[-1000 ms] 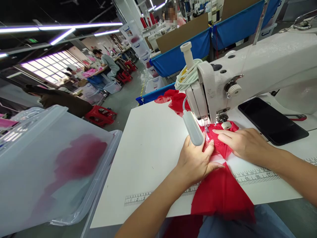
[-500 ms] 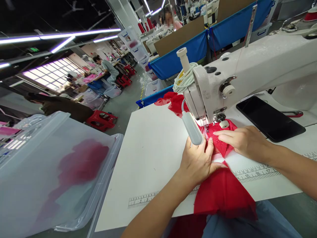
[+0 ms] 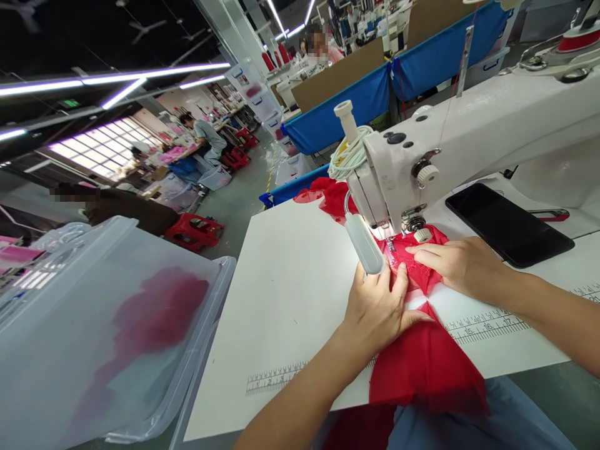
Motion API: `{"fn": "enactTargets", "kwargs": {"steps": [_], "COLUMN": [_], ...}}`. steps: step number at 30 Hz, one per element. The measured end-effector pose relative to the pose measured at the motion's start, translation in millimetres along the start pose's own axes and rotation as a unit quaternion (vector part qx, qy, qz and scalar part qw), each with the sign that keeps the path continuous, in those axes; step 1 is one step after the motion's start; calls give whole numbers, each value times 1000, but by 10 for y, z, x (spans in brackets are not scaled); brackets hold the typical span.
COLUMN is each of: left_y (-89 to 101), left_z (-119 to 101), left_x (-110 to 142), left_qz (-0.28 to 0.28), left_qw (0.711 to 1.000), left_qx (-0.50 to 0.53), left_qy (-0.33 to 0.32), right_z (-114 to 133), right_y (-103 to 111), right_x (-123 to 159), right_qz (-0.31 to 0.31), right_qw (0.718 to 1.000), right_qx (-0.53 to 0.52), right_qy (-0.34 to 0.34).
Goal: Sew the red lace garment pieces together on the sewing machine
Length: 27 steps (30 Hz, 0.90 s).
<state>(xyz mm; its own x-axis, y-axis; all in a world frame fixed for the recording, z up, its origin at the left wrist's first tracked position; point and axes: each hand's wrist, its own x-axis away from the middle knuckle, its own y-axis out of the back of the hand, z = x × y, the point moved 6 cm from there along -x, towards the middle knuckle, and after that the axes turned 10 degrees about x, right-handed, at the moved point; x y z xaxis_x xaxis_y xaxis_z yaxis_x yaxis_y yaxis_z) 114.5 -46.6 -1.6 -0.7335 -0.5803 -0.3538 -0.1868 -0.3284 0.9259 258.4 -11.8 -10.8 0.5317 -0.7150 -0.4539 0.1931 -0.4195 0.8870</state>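
1. Center right of the frame, thin red fabric (image 3: pixel 429 369), textured near the metal presser foot (image 3: pixel 390 245), narrows to a pinched waist, then fans out smooth over the table's (image 3: pixel 267 300) lower edge.
2. The left hand (image 3: pixel 375 306) lies open on it, fingers spread, thumb out.
3. The right hand (image 3: pixel 464 265) rests fingertips on the textured part, index extended; whether it pinches cloth, I cannot tell.
4. Right: glossy black rectangular phone (image 3: pixel 509 225).
5. Lower left: cloudy plastic bin (image 3: pixel 117 337).
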Motion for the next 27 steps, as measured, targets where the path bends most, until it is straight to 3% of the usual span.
{"fn": "enactTargets", "kwargs": {"steps": [10,20,27], "left_y": [-17,-49,32], "left_z": [41,89,103], "left_x": [-1,3,-83], "left_qz": [-23,4,17], "left_qw": [1000,1000,998], "left_qx": [10,-4,51], "left_qy": [1,18,14], "right_z": [8,-52,0], "right_y": [17,-48,100], "right_x": [-38,-37,-48], "right_qz": [1,14,19], "right_qw": [1000,1000,999], "right_qx": [16,6,47], "right_qy": [4,-17,-13]}}
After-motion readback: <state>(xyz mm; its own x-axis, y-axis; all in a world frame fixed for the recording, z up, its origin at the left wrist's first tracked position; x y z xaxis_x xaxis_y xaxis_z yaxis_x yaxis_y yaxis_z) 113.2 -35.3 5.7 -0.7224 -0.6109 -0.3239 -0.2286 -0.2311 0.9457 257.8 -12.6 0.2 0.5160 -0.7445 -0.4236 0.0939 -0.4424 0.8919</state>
